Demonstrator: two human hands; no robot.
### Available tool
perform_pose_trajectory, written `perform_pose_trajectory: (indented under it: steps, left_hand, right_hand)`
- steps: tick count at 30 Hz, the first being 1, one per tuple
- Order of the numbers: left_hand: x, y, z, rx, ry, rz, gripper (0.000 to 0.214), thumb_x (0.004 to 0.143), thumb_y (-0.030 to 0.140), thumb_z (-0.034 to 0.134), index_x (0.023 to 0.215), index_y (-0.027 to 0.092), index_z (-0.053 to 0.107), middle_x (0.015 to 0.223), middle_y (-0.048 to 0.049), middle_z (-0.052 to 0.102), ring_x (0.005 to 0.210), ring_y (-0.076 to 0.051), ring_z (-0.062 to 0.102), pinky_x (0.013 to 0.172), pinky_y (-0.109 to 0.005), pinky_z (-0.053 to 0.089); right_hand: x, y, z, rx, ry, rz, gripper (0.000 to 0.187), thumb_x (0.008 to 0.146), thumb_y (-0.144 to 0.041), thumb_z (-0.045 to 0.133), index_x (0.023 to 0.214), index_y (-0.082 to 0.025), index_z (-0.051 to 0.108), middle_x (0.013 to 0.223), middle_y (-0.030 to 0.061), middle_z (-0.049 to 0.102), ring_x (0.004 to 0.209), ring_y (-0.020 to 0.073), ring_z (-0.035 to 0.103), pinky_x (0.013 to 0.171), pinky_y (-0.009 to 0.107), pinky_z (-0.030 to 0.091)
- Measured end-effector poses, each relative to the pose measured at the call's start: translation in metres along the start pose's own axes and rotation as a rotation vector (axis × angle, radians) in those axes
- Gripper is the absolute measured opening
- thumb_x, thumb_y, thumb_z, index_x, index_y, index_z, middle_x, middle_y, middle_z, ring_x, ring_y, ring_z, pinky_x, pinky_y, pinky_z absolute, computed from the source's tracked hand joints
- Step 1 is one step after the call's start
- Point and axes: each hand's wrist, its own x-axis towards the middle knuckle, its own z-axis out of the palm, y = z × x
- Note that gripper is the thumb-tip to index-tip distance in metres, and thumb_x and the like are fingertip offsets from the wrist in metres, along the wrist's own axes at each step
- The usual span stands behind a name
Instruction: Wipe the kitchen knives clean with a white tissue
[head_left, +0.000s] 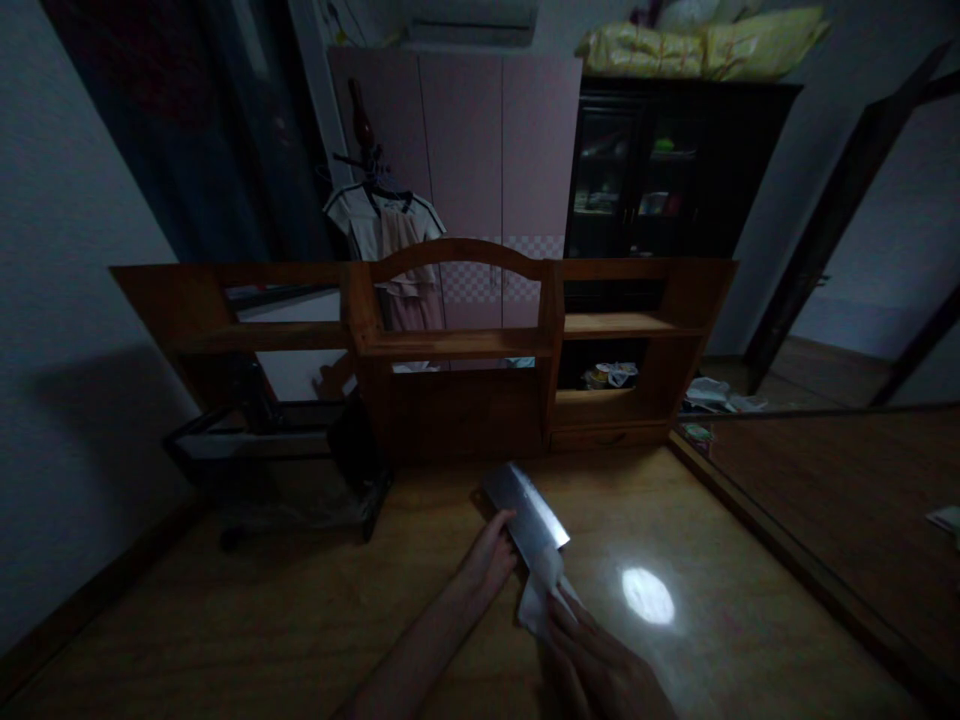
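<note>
Tilted away from me above the wooden surface is a cleaver (523, 508) with a broad, shiny rectangular blade. My left hand (491, 560) grips it along its left side, with the thumb against the blade. Where the cleaver's handle lies I cannot make out. My right hand (592, 650) holds a folded white cloth or tissue (535, 605) against the near end of the blade, the fingers pressed onto it. The cloth covers that part of the metal.
A wooden shelf unit (457, 345) stands along the far edge of the wooden surface (420, 610). To the left is a dark-framed container (285, 490). A bright reflection lies right of my hands. Behind are pink wardrobe doors (461, 150) and a dark cabinet (675, 180).
</note>
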Motion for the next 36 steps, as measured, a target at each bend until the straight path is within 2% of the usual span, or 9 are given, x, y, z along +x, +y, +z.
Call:
perform_pose_trajectory:
  steps: [7,11,15,22,26,30,33,36]
  left_hand:
    - [0.002,-0.001,0.0,0.008,-0.022,-0.008,0.019,0.086,0.024,0.053,0.094,0.009,0.061,0.088,-0.012,0.071,0.076,-0.02,0.067,0.078,-0.03,0.052]
    - [0.002,-0.001,0.0,0.001,-0.072,-0.032,0.025,0.086,0.027,0.052,0.098,0.008,0.062,0.091,-0.0129,0.071,0.082,-0.022,0.067,0.083,-0.033,0.051]
    - [0.0,0.0,0.002,-0.003,-0.09,-0.049,0.029,0.086,0.028,0.051,0.101,0.006,0.061,0.093,-0.0137,0.07,0.083,-0.022,0.067,0.085,-0.033,0.05]
    - [-0.003,0.0,0.006,0.003,-0.059,0.0,0.026,0.087,0.025,0.049,0.102,0.007,0.06,0.093,-0.0141,0.07,0.082,-0.023,0.067,0.086,-0.035,0.05]
    - [-0.002,0.0,0.004,0.014,-0.061,-0.017,0.03,0.087,0.026,0.049,0.106,0.005,0.059,0.095,-0.0152,0.07,0.082,-0.024,0.067,0.085,-0.035,0.05]
    - [-0.001,0.0,0.004,0.002,-0.068,-0.016,0.03,0.088,0.025,0.049,0.108,0.005,0.058,0.096,-0.0143,0.07,0.084,-0.023,0.067,0.087,-0.033,0.05]
    - [-0.001,0.001,0.005,-0.006,-0.05,-0.023,0.029,0.088,0.024,0.049,0.107,0.005,0.058,0.096,-0.0142,0.07,0.085,-0.022,0.067,0.087,-0.033,0.049]
    - [-0.001,0.001,0.006,0.001,-0.036,-0.01,0.029,0.088,0.024,0.049,0.106,0.005,0.058,0.095,-0.0145,0.07,0.082,-0.023,0.067,0.085,-0.034,0.05]
  right_hand:
    - [0.028,-0.02,-0.007,0.135,0.03,0.103,0.043,0.095,-0.02,0.043,0.137,-0.027,0.047,0.145,0.0025,0.038,0.134,0.0242,0.033,0.107,0.039,0.037]
    - [0.038,-0.026,-0.008,0.114,0.012,0.144,0.043,0.097,-0.021,0.039,0.14,-0.026,0.044,0.146,0.0028,0.037,0.136,0.0238,0.03,0.109,0.04,0.035]
    - [0.035,-0.023,-0.006,0.063,-0.02,0.154,0.043,0.098,-0.022,0.037,0.141,-0.025,0.042,0.148,0.0034,0.034,0.137,0.0236,0.027,0.109,0.039,0.035]
    - [0.02,-0.009,-0.005,0.031,-0.067,0.08,0.046,0.095,-0.018,0.04,0.14,-0.02,0.044,0.146,0.0051,0.038,0.134,0.0218,0.033,0.108,0.035,0.036]
    - [0.014,-0.005,-0.005,0.034,-0.075,0.078,0.044,0.094,-0.018,0.042,0.138,-0.017,0.047,0.143,0.0075,0.041,0.133,0.0232,0.035,0.106,0.034,0.039]
    - [0.012,-0.005,-0.005,0.03,-0.075,0.079,0.043,0.094,-0.019,0.044,0.137,-0.019,0.049,0.142,0.0072,0.041,0.132,0.0236,0.036,0.105,0.034,0.039]
    - [0.013,-0.007,-0.002,0.029,-0.07,0.099,0.044,0.095,-0.019,0.043,0.138,-0.021,0.047,0.145,0.0052,0.038,0.135,0.023,0.032,0.108,0.035,0.036]
    - [0.017,-0.008,0.004,0.007,-0.042,0.103,0.044,0.094,-0.021,0.045,0.138,-0.022,0.047,0.151,0.0038,0.025,0.138,0.0256,0.022,0.109,0.037,0.035]
